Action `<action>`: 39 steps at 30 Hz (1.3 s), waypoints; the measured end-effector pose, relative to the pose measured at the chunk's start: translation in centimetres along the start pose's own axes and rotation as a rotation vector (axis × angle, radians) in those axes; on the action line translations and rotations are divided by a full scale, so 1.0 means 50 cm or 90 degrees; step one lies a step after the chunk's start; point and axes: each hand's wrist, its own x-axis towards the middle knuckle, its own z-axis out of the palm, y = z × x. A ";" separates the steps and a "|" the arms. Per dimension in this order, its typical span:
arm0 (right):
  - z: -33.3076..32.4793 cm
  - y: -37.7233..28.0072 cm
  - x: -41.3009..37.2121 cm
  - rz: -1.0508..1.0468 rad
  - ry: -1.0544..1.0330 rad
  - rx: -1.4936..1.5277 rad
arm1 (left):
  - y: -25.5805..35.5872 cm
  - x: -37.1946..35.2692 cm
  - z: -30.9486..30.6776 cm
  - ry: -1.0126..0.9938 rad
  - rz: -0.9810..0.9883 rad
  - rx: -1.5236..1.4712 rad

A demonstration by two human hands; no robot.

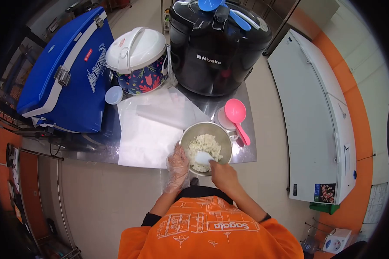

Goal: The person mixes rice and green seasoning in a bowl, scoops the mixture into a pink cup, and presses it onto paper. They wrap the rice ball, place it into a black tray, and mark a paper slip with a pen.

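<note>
I see the round steel bowl of white rice (206, 146) at the near edge of the steel counter (203, 107). My gloved left hand (177, 166) cups its left rim. My bare right hand (222, 175) grips a pale rice paddle (203, 158), whose long axis points away from me into the rice.

At 6 o'clock of the bowl (193, 132), the right hand (224, 175) hides the near rim and the white spoon's (203, 158) handle. At 12 o'clock, the frame edge cuts off the blue spoon (211, 4). At 4 o'clock, the freezer's (311, 108) sticker (325, 193) is too small to read.
</note>
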 end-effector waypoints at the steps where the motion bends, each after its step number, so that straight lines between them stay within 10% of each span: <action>1: -0.043 -0.004 -0.028 -0.017 -0.023 0.012 | -0.005 0.010 0.003 0.025 0.010 -0.004; 13: -0.059 0.011 -0.005 0.024 -0.134 -0.142 | -0.022 -0.012 0.005 0.057 0.012 -0.018; 21: -0.181 0.015 -0.013 -0.014 -0.059 -0.155 | 0.038 -0.015 -0.026 0.001 -0.004 -0.033; 33: -0.033 0.083 0.040 0.090 0.098 -0.129 | 0.020 -0.001 -0.039 -0.092 -0.024 -0.059; 39: -0.080 0.182 0.161 -0.164 0.075 -0.128 | -0.002 0.030 -0.065 -0.166 0.099 -0.088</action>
